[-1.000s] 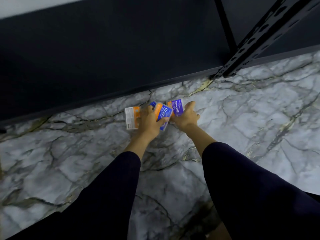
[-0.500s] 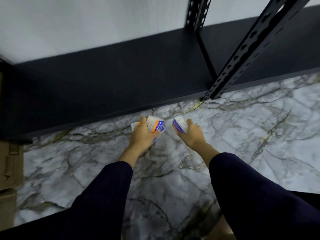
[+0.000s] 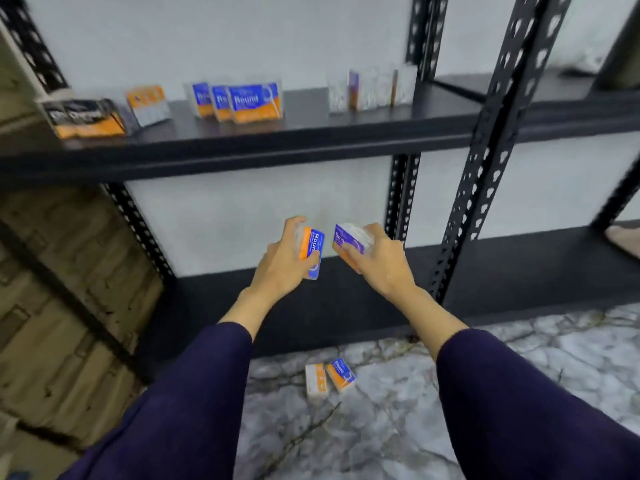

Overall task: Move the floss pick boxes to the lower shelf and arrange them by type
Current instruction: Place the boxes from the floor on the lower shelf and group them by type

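A white wall [image 3: 225, 209] is seen behind the fingers [image 3: 293, 226]. Brown cardboard cartons [image 3: 52, 306] are stacked well to the left of them. A black perforated upright [image 3: 485, 168] is set just to their right, and a grey veined marble floor [image 3: 381, 427] is spread below them.

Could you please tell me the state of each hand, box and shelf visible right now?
Left hand: grips the Round box.
Right hand: grips the purple box.
Two floor boxes: lying flat on the marble floor.
Lower shelf: no boxes on its visible part.
Upper shelf: boxes stand upright.
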The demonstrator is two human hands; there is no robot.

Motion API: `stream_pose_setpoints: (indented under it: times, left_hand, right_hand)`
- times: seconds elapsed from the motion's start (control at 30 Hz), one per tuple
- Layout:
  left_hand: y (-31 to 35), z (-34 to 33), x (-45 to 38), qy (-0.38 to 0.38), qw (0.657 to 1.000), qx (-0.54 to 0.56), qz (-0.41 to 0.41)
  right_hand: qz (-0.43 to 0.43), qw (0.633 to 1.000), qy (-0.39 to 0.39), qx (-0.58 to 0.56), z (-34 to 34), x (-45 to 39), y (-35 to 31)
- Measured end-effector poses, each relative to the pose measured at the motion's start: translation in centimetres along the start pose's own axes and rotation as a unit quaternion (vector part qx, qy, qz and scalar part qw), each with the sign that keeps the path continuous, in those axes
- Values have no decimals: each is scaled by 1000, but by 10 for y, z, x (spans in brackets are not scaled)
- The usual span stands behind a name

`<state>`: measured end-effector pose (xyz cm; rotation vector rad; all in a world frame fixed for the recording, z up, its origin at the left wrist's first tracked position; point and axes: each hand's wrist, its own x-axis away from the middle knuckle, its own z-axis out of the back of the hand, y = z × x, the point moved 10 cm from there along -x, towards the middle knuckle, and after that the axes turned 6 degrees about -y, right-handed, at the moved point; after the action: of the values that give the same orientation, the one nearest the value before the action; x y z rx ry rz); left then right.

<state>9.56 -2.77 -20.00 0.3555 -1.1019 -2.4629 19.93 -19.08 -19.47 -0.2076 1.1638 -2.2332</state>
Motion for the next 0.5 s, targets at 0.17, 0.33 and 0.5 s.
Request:
stream_pose_setpoints:
  times: [0.17,0.33,0.5]
  left_hand:
    - [79,93,12,119,989,34,-85]
    - [113,155,12,215,966,96,-108]
    - [115,203,-10,309,934,170,-57]
  right_hand:
    - [98,992,71,-28,58,-1,-99]
    - [151,980,109,-64,89,-13,-153]
    - [180,972,143,-46,104,-37,-177]
